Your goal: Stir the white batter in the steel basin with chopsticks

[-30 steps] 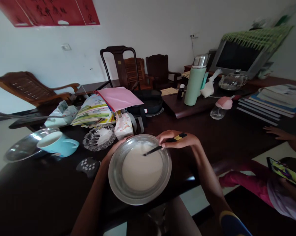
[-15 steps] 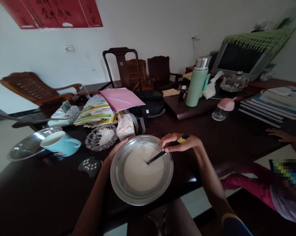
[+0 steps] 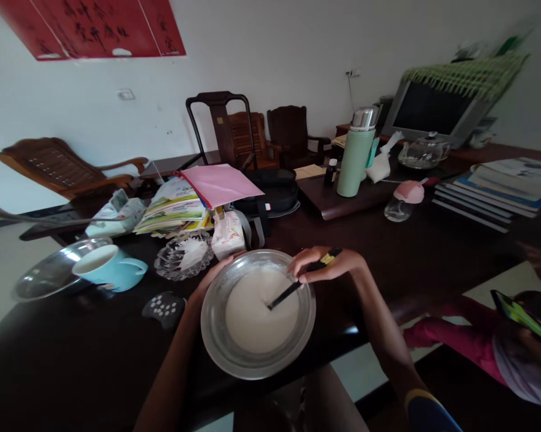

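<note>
Metal bowls point(image 3: 258, 372): two. Black stick point(image 3: 285, 295): one. Blue mug point(image 3: 106, 270): one. Cut-glass dish point(image 3: 170, 269): one. Game controller point(image 3: 163, 308): one. Green flask point(image 3: 352, 162): one. Small dark bottle point(image 3: 330, 173): one. Pink-topped jar point(image 3: 397, 209): one. Glass teapot point(image 3: 421, 155): one. Piles of books or booklets point(image 3: 475, 209): two. Pink folder point(image 3: 221, 183): one. Television point(image 3: 430, 108): one. Chairs point(image 3: 287, 129): four. Red wall hanging point(image 3: 99, 30): one. Phone or tablet point(image 3: 525, 315): one.

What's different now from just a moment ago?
The black stick's tip has moved through the white mixture, toward the near side and closer to the middle of the metal bowl. The other person's hand has shifted right. Nothing was visibly let go: the right hand still holds the stick, and the left hand stays at the bowl.
</note>
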